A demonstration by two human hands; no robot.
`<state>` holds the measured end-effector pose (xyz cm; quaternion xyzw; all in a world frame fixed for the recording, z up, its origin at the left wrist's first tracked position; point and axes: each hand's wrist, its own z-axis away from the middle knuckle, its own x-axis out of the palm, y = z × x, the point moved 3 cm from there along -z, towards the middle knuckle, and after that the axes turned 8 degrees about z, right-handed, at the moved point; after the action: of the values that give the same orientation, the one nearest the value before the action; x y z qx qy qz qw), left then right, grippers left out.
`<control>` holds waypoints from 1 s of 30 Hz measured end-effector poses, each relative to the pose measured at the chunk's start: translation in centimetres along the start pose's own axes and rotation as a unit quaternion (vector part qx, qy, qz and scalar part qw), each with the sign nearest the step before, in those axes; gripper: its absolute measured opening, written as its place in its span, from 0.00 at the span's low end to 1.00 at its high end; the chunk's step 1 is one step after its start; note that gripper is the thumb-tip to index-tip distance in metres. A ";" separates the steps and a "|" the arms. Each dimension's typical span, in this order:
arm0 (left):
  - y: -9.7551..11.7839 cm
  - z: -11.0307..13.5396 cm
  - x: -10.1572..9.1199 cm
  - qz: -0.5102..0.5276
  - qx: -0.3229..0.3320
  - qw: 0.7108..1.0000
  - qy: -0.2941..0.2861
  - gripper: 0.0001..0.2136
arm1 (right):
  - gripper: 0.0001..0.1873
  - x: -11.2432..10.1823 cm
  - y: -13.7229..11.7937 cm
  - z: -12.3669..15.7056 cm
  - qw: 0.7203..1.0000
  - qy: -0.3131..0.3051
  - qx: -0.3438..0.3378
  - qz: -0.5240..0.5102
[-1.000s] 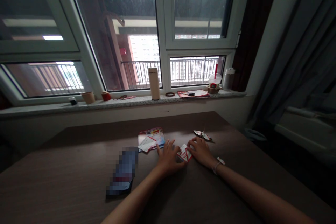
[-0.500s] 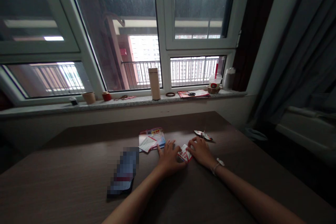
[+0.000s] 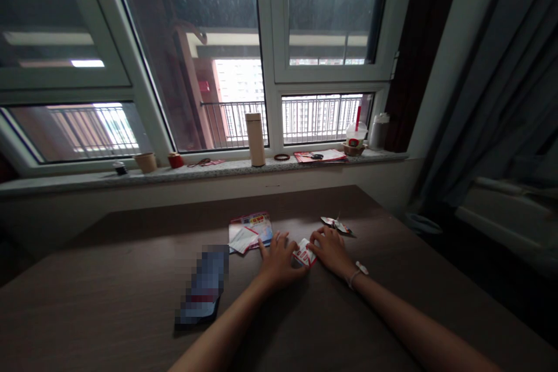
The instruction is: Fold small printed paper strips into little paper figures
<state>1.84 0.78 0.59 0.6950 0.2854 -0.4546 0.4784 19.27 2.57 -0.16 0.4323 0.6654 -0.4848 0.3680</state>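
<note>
A small folded piece of red-and-white printed paper [image 3: 304, 255] lies on the dark wooden table [image 3: 108, 279]. My left hand [image 3: 278, 260] rests on its left side, fingers curled and pressing down. From the right, my right hand [image 3: 331, 250] pinches the paper's other edge with its fingertips. A finished folded paper figure [image 3: 336, 225] sits just beyond my right hand. A stack of colourful printed sheets [image 3: 250, 232] lies just left of my left hand.
A blurred dark flat object [image 3: 203, 290] lies on the table left of my arms. On the windowsill [image 3: 65, 177] stand a tall beige flask [image 3: 255, 139], a paper cup [image 3: 146, 161], a red cup [image 3: 176, 160], a lidded drink cup [image 3: 356, 135] and papers [image 3: 320, 156]. Curtains hang right.
Both hands have crept slightly closer together over the paper; otherwise nothing has moved.
</note>
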 end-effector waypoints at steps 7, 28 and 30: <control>-0.3 -0.1 0.1 -0.005 0.001 1.000 -0.002 0.25 | 0.09 -0.2 -0.2 0.0 1.000 -0.001 0.005 -0.005; -0.1 -0.1 -0.3 -0.003 -0.007 1.000 -0.011 0.25 | 0.09 -0.7 -0.6 0.0 1.000 -0.017 0.016 0.011; -0.2 -0.1 -0.2 0.000 -0.010 1.000 -0.009 0.25 | 0.09 -0.6 -0.6 0.0 1.000 -0.013 0.014 0.014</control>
<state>1.65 0.95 0.76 0.6858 0.2853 -0.4581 0.4883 18.93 2.34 0.61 0.4400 0.6474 -0.4948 0.3774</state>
